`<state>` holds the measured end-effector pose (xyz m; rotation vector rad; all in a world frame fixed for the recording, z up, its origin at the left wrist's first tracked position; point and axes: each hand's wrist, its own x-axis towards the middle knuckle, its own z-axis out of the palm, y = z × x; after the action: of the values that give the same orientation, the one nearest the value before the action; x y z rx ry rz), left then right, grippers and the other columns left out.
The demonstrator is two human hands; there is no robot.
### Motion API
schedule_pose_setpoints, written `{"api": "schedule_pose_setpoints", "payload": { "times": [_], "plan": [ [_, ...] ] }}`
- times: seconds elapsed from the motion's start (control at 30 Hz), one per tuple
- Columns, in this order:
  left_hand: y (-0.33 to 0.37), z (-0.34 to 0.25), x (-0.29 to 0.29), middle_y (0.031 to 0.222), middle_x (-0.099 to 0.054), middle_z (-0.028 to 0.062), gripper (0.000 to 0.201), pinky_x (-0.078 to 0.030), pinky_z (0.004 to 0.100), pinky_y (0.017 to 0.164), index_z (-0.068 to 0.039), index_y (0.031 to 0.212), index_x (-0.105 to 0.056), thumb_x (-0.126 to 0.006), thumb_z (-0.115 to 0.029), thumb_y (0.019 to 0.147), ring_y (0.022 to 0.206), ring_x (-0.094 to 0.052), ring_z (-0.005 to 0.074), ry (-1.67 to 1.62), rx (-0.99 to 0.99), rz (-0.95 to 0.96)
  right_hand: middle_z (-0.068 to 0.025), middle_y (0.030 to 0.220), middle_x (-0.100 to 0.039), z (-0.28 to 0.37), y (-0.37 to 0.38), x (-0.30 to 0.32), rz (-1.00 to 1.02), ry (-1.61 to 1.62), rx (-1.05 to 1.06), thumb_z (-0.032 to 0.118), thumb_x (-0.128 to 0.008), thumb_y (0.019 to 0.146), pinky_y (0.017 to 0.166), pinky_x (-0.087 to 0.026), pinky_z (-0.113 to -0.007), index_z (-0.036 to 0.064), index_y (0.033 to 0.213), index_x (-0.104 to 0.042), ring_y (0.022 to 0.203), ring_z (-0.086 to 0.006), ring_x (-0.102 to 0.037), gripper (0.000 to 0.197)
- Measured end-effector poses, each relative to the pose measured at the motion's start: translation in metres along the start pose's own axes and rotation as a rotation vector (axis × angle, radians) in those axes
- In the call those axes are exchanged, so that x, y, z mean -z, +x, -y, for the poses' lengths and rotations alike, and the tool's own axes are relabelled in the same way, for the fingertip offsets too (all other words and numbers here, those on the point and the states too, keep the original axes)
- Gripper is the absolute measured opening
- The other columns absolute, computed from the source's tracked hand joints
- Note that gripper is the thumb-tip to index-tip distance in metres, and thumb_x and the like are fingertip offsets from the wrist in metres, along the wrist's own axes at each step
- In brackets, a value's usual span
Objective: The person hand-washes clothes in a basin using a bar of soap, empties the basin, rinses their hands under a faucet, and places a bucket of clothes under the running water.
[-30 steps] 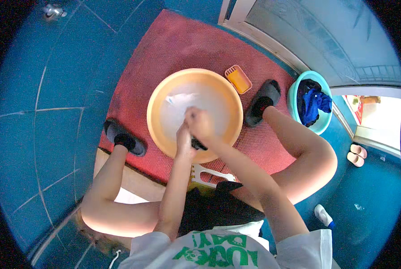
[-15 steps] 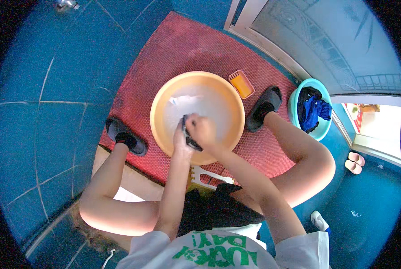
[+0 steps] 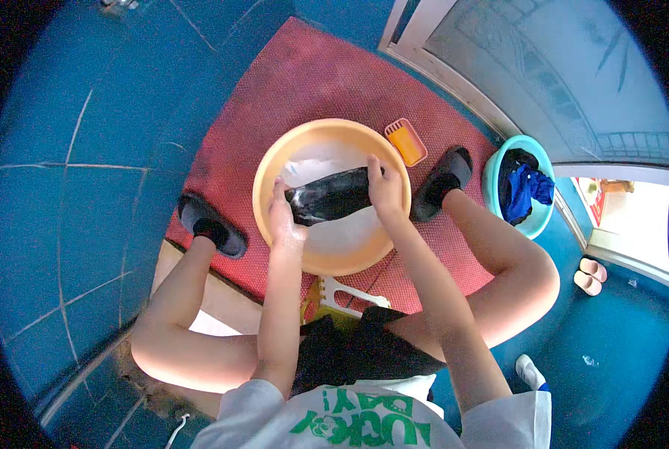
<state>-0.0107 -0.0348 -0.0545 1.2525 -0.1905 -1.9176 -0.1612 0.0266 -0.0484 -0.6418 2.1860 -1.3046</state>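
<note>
A piece of wet black cloth (image 3: 331, 196) is stretched between my two hands over a yellow-orange basin (image 3: 334, 263). My left hand (image 3: 282, 213) grips the cloth's left end by the basin's left side. At the right end, my right hand (image 3: 384, 187) has hold of it near the rim, thumb up. Pale streaks, perhaps suds, mark the cloth. Cloudy whitish water (image 3: 342, 236) fills the basin below. The cloth's exact kind of garment cannot be made out.
The basin stands on a red mat (image 3: 275, 97) between my slippered feet. An orange soap dish (image 3: 407, 142) lies beyond its right rim. To the right is a turquoise basin (image 3: 492, 183) with blue and dark clothes (image 3: 525, 191). A small stool (image 3: 342, 292) is under me; pink slippers (image 3: 590, 277) lie further right.
My hands were together, rubbing the bunched cloth at the basin's near side. They have now moved apart, and the cloth is spread out between them.
</note>
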Motion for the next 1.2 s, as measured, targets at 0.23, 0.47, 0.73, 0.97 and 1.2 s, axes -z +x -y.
{"api": "schedule_pose_setpoints", "payload": {
  "times": [0.23,0.47,0.73,0.97,1.2],
  "plan": [
    [0.005,-0.008,0.012,0.056,-0.047,0.0004,0.032,-0.034,0.0218,0.051,0.005,0.066,-0.051,-0.043,-0.02,0.084,0.055,-0.038,0.0048,0.849,-0.863,-0.124,-0.0226,0.072,-0.055,-0.022,0.006,0.021,-0.005,-0.258,0.014,0.031,-0.039,0.082,0.067,-0.041,-0.04,-0.0037,0.078,-0.056,0.072,-0.0369,-0.054,0.039],
    [0.0,-0.012,0.011,0.055,-0.046,-0.0009,0.031,-0.034,0.0213,0.051,0.003,0.067,-0.053,-0.042,-0.02,0.084,0.054,-0.038,0.0054,0.795,-0.839,-0.11,-0.0232,0.07,-0.054,-0.025,0.012,0.036,-0.009,-0.448,-0.002,0.032,-0.039,0.082,0.063,-0.043,-0.039,-0.0006,0.077,-0.057,0.07,-0.0364,-0.054,0.037],
    [0.004,0.006,0.019,0.083,-0.052,0.0016,0.027,-0.036,0.0235,0.07,-0.002,0.087,-0.052,-0.039,-0.026,0.085,0.078,-0.046,0.0105,0.805,-0.374,0.313,0.0031,0.069,-0.047,0.067,-0.017,0.02,0.463,0.254,0.036,0.03,-0.044,0.084,0.062,-0.036,-0.02,-0.0011,0.075,-0.054,0.066,-0.0059,-0.042,0.034],
    [-0.042,0.001,-0.004,0.107,-0.044,0.0058,0.042,-0.032,0.025,0.085,-0.002,0.118,-0.034,-0.046,-0.022,0.082,0.097,-0.043,0.0133,0.379,0.132,0.636,0.0009,0.071,-0.048,0.082,-0.023,0.013,0.473,0.456,-0.062,0.026,-0.049,0.081,0.065,-0.037,-0.021,0.0037,0.078,-0.05,0.067,-0.0073,-0.046,0.023],
    [-0.039,0.014,-0.008,0.102,-0.047,0.0064,0.046,-0.038,0.025,0.08,-0.003,0.114,-0.033,-0.055,-0.008,0.074,0.092,-0.047,0.0143,0.973,-0.221,0.716,-0.0004,0.078,-0.051,0.083,-0.014,0.016,0.216,0.683,-0.153,0.019,-0.049,0.081,0.065,-0.04,-0.02,0.0042,0.098,-0.051,0.071,-0.0078,-0.049,0.023]
  ]
}}
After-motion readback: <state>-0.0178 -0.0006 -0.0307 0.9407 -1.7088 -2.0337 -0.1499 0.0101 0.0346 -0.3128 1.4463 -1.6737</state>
